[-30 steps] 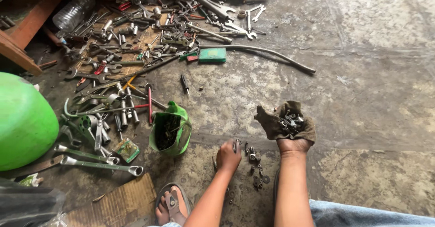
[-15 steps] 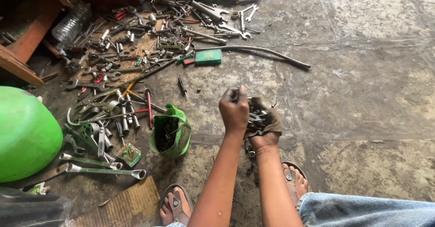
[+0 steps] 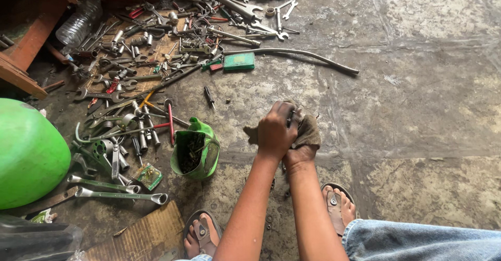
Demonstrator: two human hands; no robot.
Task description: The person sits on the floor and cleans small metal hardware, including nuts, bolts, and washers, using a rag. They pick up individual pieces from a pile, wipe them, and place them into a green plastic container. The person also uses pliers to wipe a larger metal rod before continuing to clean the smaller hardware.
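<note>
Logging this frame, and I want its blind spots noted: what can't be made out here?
- Rag contents, head view: covered by left hand.
- Right hand: mostly under the rag.
- Green jug contents: too dark and small.
- Green round object: cut off by left edge.

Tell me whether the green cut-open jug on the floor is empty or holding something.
Holding something: the green jug stands upright, its cut-away side showing dark small metal parts piled inside.

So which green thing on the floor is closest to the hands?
The green plastic jug with its top cut open, just beside the left hand; the others lie farther away.
</note>
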